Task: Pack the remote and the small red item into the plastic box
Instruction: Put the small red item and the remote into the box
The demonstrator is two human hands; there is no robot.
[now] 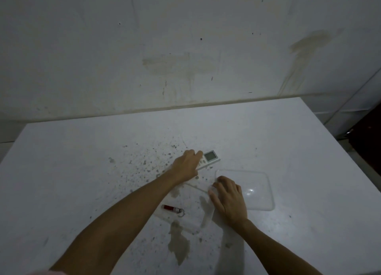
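Note:
A white remote (210,157) with a grey display lies on the white table (82,161), its near end hidden under my left hand (186,164), whose fingers curl over it. The clear plastic box (203,217) sits nearer to me and is hard to make out. My right hand (228,200) grips its right rim. A small red item with a metal ring (172,208) lies left of my right hand, by the box's left edge. I cannot tell whether it is inside the box or beside it.
A clear flat lid (258,189) lies just right of my right hand. The tabletop has dark specks and a brownish stain (179,246) close to me. A stained wall (185,64) runs along the table's far edge. The table's right edge drops off to a dark floor area.

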